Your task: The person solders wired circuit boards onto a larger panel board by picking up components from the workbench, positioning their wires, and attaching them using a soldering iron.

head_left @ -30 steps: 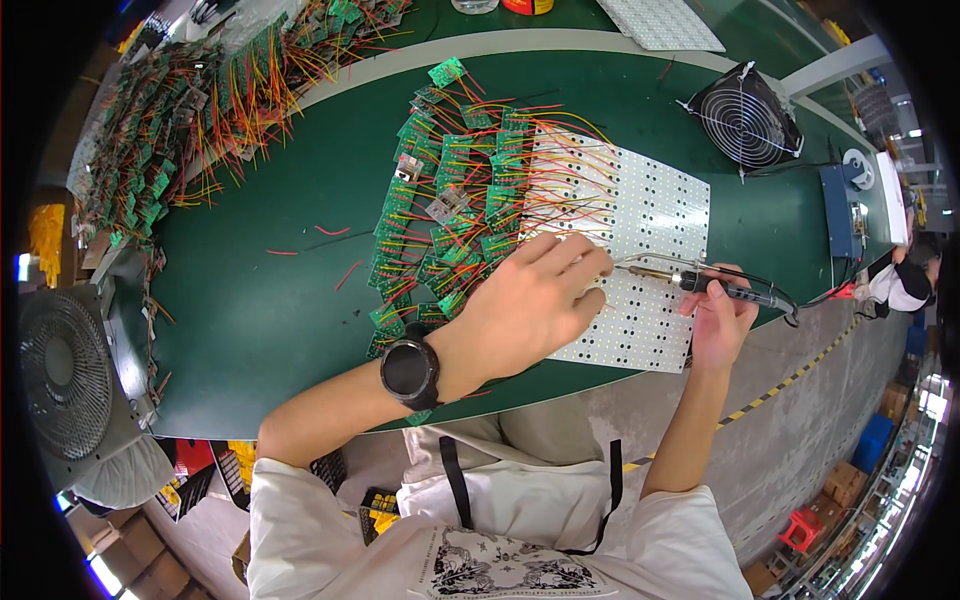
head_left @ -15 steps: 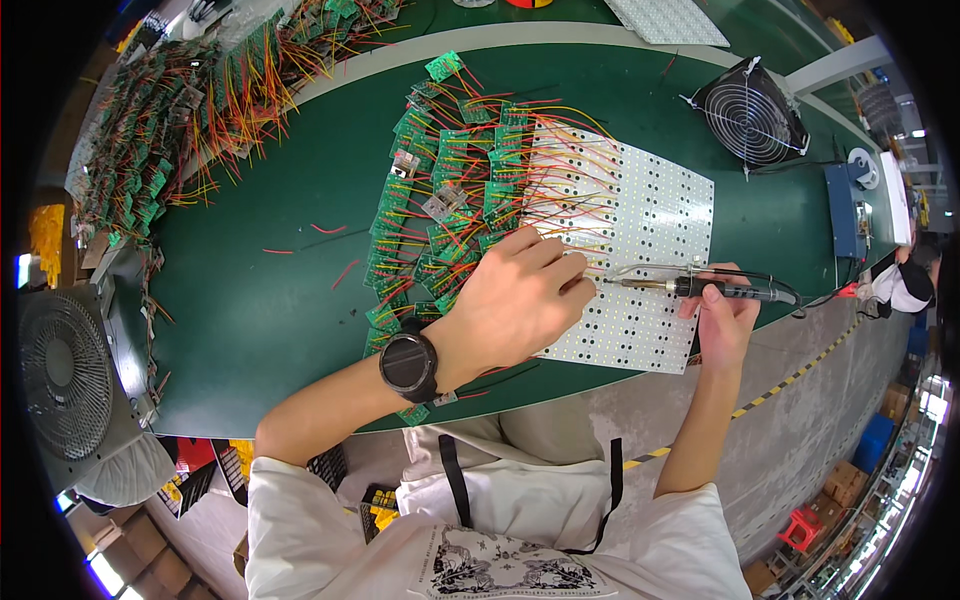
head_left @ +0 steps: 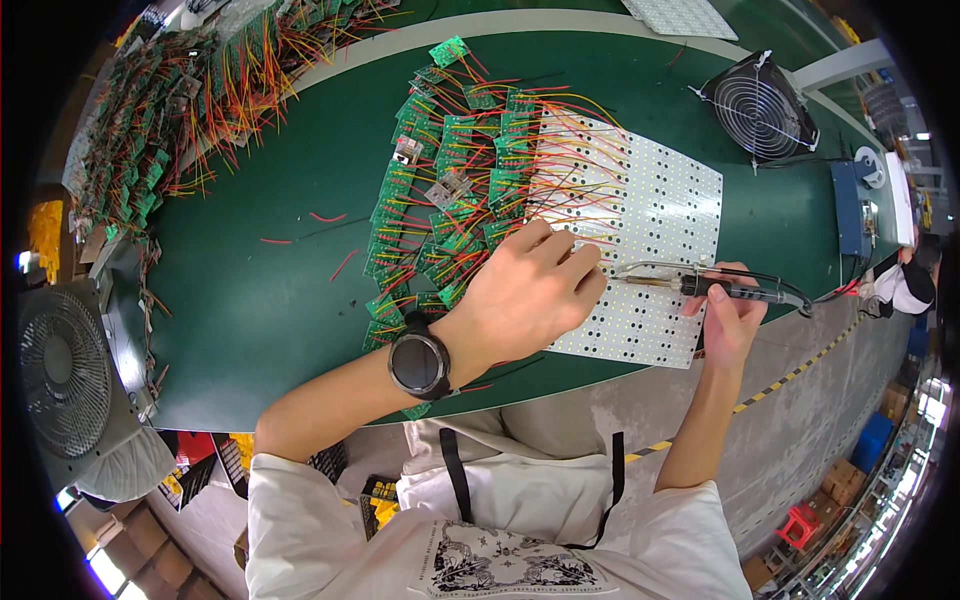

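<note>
My right hand (head_left: 730,322) grips a black-handled soldering iron (head_left: 705,285), held nearly level over the white panel (head_left: 655,320). Its metal tip points left, close to my left fingertips. My left hand (head_left: 535,292) lies over the panel's left part, fingers curled in and pressed together; what they pinch is hidden. Beside and beyond that hand, rows of small green circuit boards (head_left: 395,220) carry red, yellow and black wires (head_left: 575,190) that reach across the panel. The panel is dotted with rows of small yellowish pads and black spots.
A black fan with a wire guard (head_left: 755,115) stands at the far right, near a blue box-shaped unit (head_left: 848,210). Many more wired boards (head_left: 130,150) are heaped at the far left. Loose red wire pieces (head_left: 328,217) lie on the green tabletop (head_left: 250,330). A grey fan (head_left: 65,365) stands left.
The whole view has shifted slightly, moving the panel and boards a little right and up in the picture. Both hands keep nearly the same place over the panel, the iron still held.
</note>
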Available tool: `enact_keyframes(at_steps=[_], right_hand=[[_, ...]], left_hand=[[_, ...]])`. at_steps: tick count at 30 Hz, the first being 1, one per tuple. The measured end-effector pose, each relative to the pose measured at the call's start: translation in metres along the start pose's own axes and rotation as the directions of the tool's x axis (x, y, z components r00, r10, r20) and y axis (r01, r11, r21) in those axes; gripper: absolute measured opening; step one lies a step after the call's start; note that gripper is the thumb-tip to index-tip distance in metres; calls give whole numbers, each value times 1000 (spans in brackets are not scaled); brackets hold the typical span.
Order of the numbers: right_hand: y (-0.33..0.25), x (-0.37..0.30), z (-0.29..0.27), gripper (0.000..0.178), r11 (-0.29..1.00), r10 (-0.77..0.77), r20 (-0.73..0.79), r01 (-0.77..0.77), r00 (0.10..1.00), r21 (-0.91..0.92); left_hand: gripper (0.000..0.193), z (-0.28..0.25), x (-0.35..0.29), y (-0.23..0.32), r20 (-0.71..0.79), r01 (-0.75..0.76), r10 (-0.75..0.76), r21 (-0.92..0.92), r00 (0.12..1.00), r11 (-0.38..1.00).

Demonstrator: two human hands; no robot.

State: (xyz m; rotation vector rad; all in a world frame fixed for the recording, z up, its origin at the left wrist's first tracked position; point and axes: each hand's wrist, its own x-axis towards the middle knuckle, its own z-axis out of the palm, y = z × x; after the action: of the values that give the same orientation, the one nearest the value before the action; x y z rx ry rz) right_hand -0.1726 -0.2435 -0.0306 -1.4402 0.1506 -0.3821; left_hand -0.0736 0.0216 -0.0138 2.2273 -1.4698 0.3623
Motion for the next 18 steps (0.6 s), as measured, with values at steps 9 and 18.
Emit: enact_keyframes(at_steps=[9,18], right_hand=[[-1,0,2,22,1000,9,35,-8,999,-11],[-1,-1,2,22,999,7,22,-6,1000,-38]], left_hand=[[21,1,-1,3,24,15,-16,39,1000,999],[19,3,-1,5,14,12,-12,61,1000,998]])
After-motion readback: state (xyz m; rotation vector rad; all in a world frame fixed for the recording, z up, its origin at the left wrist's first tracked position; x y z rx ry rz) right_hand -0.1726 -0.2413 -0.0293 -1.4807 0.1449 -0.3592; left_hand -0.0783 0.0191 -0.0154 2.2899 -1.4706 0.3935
